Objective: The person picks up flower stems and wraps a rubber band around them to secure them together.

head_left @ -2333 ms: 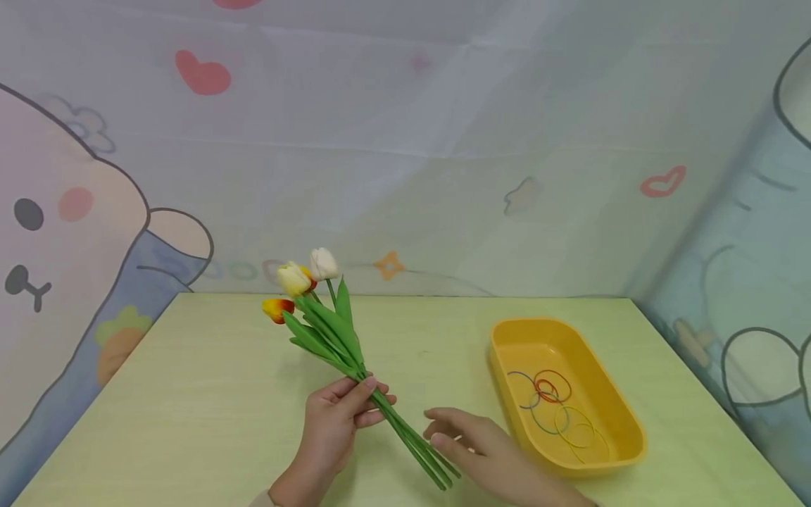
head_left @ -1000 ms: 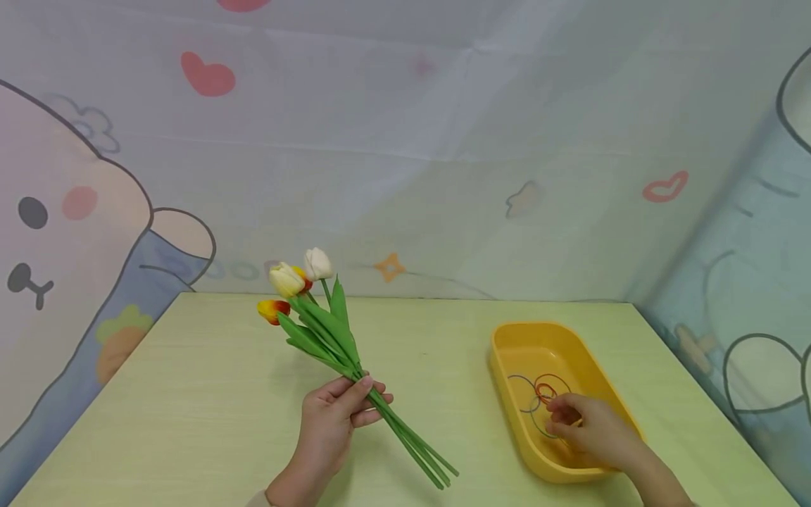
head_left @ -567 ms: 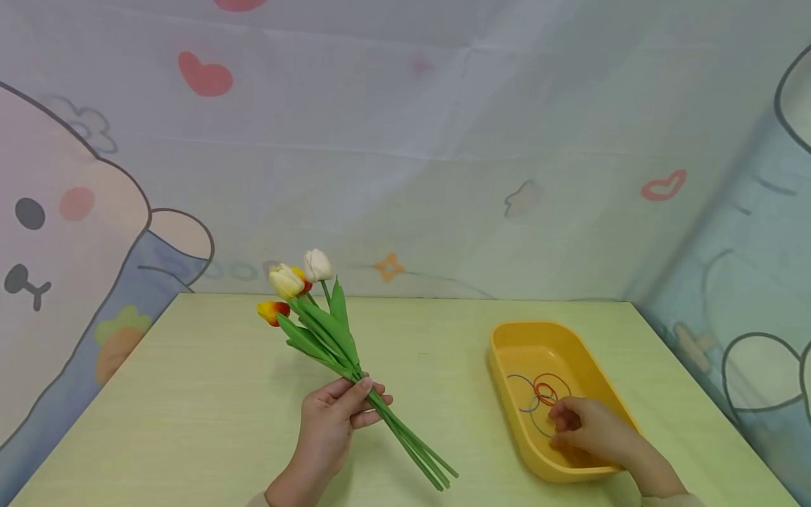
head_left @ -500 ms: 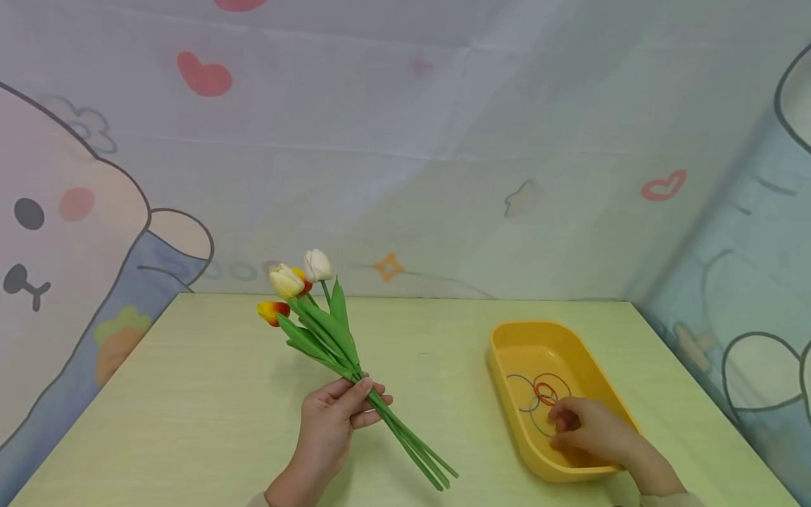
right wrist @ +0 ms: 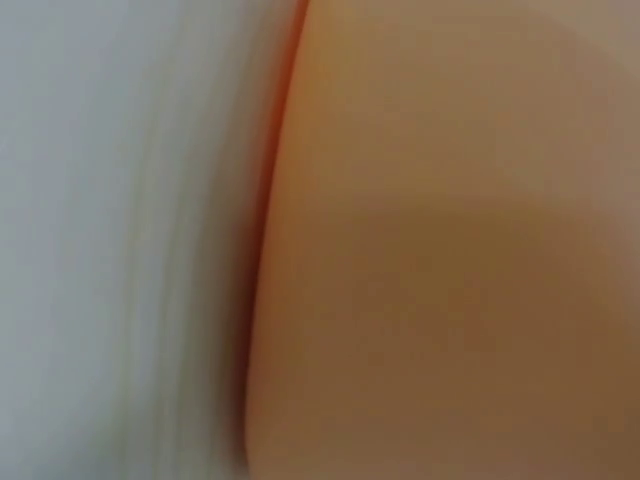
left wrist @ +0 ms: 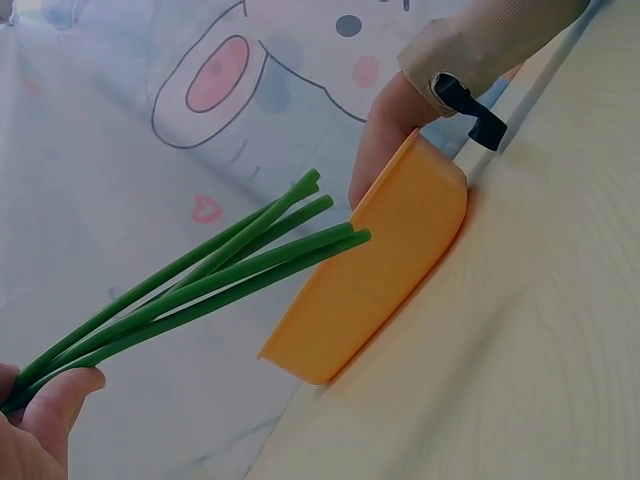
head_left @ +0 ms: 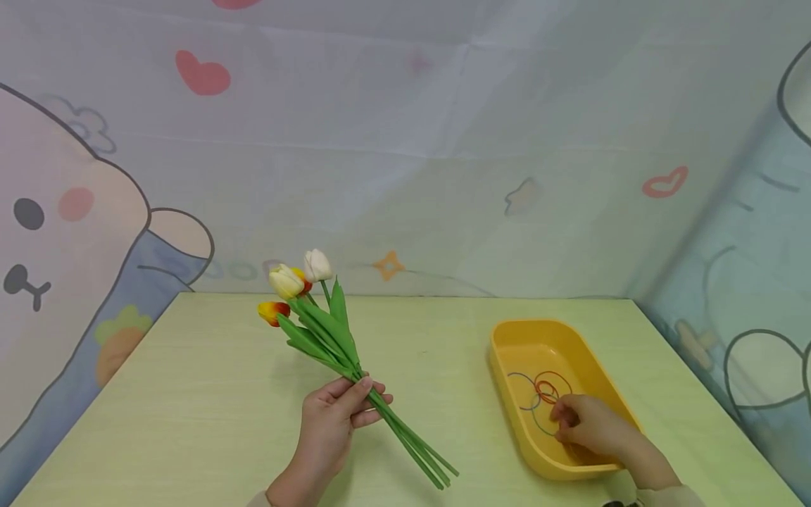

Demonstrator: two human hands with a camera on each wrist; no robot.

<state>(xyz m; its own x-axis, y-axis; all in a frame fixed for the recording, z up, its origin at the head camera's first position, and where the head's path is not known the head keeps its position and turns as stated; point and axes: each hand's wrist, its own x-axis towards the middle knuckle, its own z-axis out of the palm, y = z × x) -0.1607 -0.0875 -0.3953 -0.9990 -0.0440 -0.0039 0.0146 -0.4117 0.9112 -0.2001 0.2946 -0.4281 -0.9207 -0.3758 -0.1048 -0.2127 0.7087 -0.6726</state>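
Pale cartoon-printed cloth backdrop (head_left: 405, 141): hangs behind.
Light yellow-green table (head_left: 215, 401): spreads before me.
Yellow round-cornered plastic tray (head_left: 535, 454): stands toward my right.
Green-stemmed bunch of white, cream and red-yellow tulips (head_left: 326, 327): slants well left of the tray, gripped in my left hand (head_left: 332, 415).
Right hand (head_left: 592, 426): has just come from beside the bunch into the tray, so the work seems shifted there; I cannot tell whether it pinches anything.
Thin red, blue and green loops (head_left: 536, 391): lie beside its fingertips (head_left: 561, 410).

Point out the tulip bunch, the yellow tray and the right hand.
Tulip bunch (head_left: 331, 327): head view, on a green leaf.
Yellow tray (left wrist: 388, 255): left wrist view, on its outer wall.
Right hand (head_left: 594, 424): head view, on its back.
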